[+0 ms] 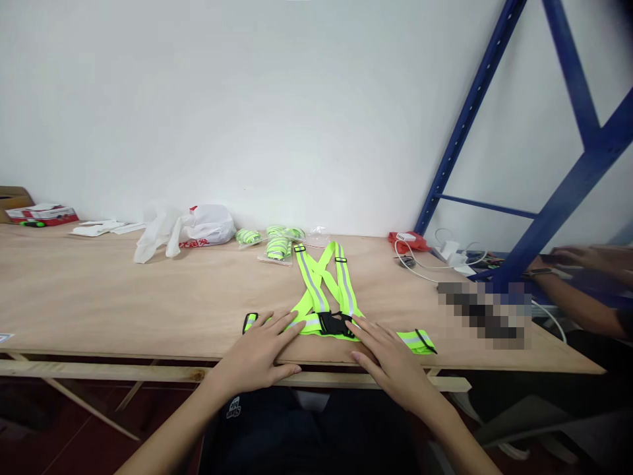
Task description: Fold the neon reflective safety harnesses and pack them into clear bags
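A neon yellow reflective vest (pixel 316 280) made of straps with grey stripes lies on the wooden table, its shoulder straps crossed and pointing toward the wall. At its front, the black buckle (pixel 336 323) sits between my hands. My left hand (pixel 260 349) rests flat over the waist strap left of the buckle, fingers spread. On the other side my right hand (pixel 388 356) lies over the strap, fingertips at the buckle's right edge, fingers stretched out. Folded strap ends with black sliders stick out beyond both hands.
Bagged reflective straps (pixel 278 245) and a white plastic bag (pixel 210 224) lie along the wall. At right are a red cloth (pixel 409 241), white cables, a blurred-out dark object (pixel 479 313) and a blue metal frame (pixel 465 119). Another person's arm (pixel 573 303) reaches in beyond it.
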`<act>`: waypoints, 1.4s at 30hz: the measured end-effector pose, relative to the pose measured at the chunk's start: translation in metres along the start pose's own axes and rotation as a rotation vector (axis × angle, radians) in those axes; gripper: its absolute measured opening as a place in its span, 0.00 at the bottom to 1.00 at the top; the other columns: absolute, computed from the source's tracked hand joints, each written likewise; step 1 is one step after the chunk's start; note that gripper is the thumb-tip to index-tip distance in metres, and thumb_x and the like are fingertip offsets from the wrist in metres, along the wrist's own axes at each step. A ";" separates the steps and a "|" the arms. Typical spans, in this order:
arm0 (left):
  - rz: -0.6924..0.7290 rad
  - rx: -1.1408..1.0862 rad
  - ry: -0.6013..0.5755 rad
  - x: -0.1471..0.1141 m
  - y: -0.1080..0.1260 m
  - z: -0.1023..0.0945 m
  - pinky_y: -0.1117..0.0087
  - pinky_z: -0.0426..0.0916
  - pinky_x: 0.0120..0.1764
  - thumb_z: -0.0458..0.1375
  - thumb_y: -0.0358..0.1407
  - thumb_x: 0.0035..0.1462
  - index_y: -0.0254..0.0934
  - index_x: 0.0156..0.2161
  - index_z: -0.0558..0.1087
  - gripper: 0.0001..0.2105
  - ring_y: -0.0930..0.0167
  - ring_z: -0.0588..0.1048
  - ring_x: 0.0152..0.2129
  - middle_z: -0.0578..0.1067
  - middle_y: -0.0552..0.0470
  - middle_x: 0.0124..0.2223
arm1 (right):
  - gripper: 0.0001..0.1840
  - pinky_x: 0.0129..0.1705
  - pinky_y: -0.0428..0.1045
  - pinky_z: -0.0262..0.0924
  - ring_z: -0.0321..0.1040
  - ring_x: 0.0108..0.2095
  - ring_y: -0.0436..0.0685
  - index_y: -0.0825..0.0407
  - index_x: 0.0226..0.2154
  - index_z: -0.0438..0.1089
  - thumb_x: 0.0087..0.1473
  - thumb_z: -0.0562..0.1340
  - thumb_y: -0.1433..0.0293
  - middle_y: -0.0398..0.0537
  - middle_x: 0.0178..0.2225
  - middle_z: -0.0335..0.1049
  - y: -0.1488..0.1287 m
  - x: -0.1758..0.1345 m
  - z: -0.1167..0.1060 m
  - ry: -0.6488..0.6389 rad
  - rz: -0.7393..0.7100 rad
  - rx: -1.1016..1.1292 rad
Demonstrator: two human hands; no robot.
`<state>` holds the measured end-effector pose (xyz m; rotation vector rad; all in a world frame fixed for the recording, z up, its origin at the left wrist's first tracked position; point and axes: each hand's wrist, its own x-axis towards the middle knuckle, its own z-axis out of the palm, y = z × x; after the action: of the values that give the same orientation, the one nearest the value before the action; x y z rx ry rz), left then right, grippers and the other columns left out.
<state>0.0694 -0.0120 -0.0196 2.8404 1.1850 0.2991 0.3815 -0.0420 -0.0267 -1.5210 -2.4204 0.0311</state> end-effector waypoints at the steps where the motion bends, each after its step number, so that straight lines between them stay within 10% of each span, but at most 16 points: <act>1: -0.004 0.003 -0.007 0.000 0.000 0.000 0.51 0.48 0.66 0.55 0.54 0.62 0.47 0.70 0.53 0.35 0.57 0.53 0.68 0.52 0.48 0.72 | 0.28 0.64 0.66 0.55 0.55 0.66 0.64 0.46 0.65 0.59 0.67 0.52 0.57 0.52 0.67 0.57 0.000 0.000 0.001 0.001 0.001 0.000; 11: -0.075 -0.089 -0.054 0.003 0.010 -0.018 0.51 0.51 0.65 0.49 0.61 0.62 0.46 0.70 0.52 0.37 0.55 0.54 0.67 0.54 0.45 0.71 | 0.26 0.62 0.66 0.58 0.60 0.64 0.64 0.47 0.64 0.61 0.67 0.52 0.58 0.54 0.64 0.62 0.000 -0.002 0.002 0.077 -0.030 -0.008; 19: 0.014 -0.066 -0.124 0.054 0.025 -0.021 0.52 0.50 0.65 0.45 0.66 0.59 0.37 0.71 0.50 0.45 0.54 0.50 0.68 0.50 0.34 0.71 | 0.26 0.62 0.67 0.58 0.59 0.64 0.64 0.47 0.64 0.61 0.68 0.52 0.59 0.54 0.64 0.61 0.002 -0.002 0.003 0.094 -0.058 0.006; 25: 0.044 0.003 -0.190 0.079 0.028 -0.036 0.53 0.60 0.58 0.43 0.64 0.61 0.41 0.68 0.58 0.39 0.53 0.69 0.58 0.69 0.37 0.62 | 0.25 0.62 0.66 0.58 0.61 0.63 0.63 0.47 0.63 0.62 0.67 0.52 0.60 0.53 0.64 0.62 0.001 -0.002 0.005 0.123 -0.061 0.017; 30: -0.034 0.094 -0.267 0.161 0.034 -0.055 0.58 0.67 0.53 0.42 0.50 0.69 0.40 0.66 0.62 0.27 0.55 0.73 0.55 0.74 0.40 0.58 | 0.25 0.63 0.65 0.57 0.61 0.63 0.63 0.47 0.63 0.63 0.67 0.53 0.60 0.53 0.64 0.63 0.000 -0.002 0.003 0.122 -0.044 0.024; 36: -0.233 0.128 -0.274 0.272 0.015 -0.018 0.54 0.67 0.53 0.51 0.39 0.64 0.38 0.66 0.60 0.26 0.53 0.71 0.57 0.69 0.36 0.62 | 0.25 0.63 0.65 0.56 0.60 0.63 0.64 0.48 0.63 0.62 0.66 0.54 0.61 0.55 0.64 0.62 -0.002 -0.002 0.000 0.086 -0.033 0.009; 42: -0.190 0.095 -0.167 0.330 -0.021 0.010 0.56 0.66 0.56 0.57 0.29 0.56 0.39 0.62 0.66 0.27 0.55 0.70 0.57 0.69 0.37 0.61 | 0.25 0.63 0.65 0.56 0.61 0.63 0.64 0.48 0.63 0.63 0.65 0.56 0.62 0.55 0.64 0.62 -0.006 -0.002 -0.006 0.057 -0.015 0.010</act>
<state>0.2834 0.2373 0.0202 2.7353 1.4534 -0.0031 0.3782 -0.0473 -0.0198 -1.4792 -2.3840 -0.0033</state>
